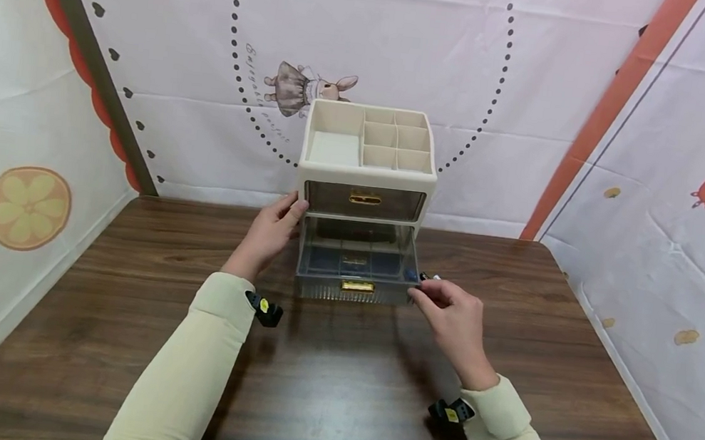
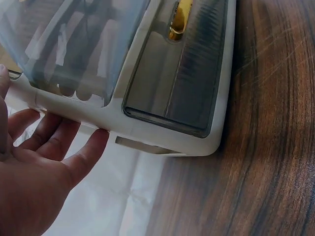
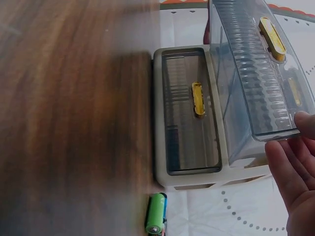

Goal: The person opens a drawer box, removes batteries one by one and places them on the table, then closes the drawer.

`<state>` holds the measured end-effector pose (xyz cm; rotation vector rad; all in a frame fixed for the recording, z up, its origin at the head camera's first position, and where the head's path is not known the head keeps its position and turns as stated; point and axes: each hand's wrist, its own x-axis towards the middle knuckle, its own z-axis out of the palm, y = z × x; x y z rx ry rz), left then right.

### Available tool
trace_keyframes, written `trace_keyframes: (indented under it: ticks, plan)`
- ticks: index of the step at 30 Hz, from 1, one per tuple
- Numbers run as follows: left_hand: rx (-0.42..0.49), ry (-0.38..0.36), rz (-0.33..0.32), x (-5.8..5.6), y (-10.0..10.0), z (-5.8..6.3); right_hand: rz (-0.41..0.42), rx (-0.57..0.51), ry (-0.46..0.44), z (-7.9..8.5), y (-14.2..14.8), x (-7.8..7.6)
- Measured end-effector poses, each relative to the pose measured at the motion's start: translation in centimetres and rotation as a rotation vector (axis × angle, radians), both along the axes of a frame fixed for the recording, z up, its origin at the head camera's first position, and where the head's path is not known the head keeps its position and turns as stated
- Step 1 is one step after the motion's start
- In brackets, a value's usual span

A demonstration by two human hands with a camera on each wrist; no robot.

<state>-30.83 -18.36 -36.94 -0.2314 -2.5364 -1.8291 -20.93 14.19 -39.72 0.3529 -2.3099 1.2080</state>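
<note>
A cream drawer organizer [image 1: 366, 177] stands on the table against the back cloth, with its clear middle drawer [image 1: 320, 285] pulled out toward me. My left hand [image 1: 270, 233] holds the organizer's left side, its thumb at the front edge and its fingertips against the side wall [image 2: 74, 110]. At the drawer's front right corner, my right hand [image 1: 450, 316] pinches the clear plastic between thumb and fingers. The smoky top drawer [image 1: 329, 198] and bottom drawer [image 3: 182, 132] are closed, each with a gold handle. Nothing distinct shows inside the pulled-out drawer.
Open compartments [image 1: 396, 136] form the organizer's top. Beside its right side lies a green cylinder [image 3: 156, 212], with small black and white items [image 1: 432, 277] partly hidden behind my right hand. Printed cloth [image 1: 372, 35] hangs behind the wooden table [image 1: 334, 390] and on both sides.
</note>
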Motion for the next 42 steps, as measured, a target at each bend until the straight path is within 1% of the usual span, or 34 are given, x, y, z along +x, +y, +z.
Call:
trace_keyframes:
  ticks: [4,8,11,16,20,24,29,34,42]
  plan:
    - [-0.015,-0.002,0.018,0.0,-0.2,0.2,-0.005,-0.014,-0.002,0.4,-0.3,-0.4]
    - [0.007,-0.012,0.005,-0.2,-0.2,0.1,-0.006,-0.018,-0.009,0.5,-0.6,-0.8]
    - [0.007,-0.011,-0.001,-0.4,-0.2,0.0,-0.017,-0.016,-0.007,0.5,-0.8,-1.4]
    - [0.007,-0.003,-0.001,-0.4,-0.3,-0.1,-0.053,0.018,0.027,0.4,-1.0,-2.7]
    - [-0.001,0.016,0.004,-0.4,-0.2,-0.1,-0.062,0.042,0.069,0.2,-1.1,-3.8]
    - [-0.032,0.040,0.008,-0.4,-0.2,-0.3,-0.069,0.047,0.110,0.1,-1.2,-4.9]
    - [-0.096,0.069,0.025,-0.3,-0.1,-0.4,-0.099,0.045,0.133,-0.2,-1.4,-6.2]
    - [-0.132,0.089,0.047,-0.2,0.0,-0.4,-0.128,0.035,0.122,-0.2,-1.8,-7.2]
    - [-0.124,0.074,0.052,-0.2,0.0,-0.6,-0.161,-0.009,0.084,-0.4,-2.3,-8.6]
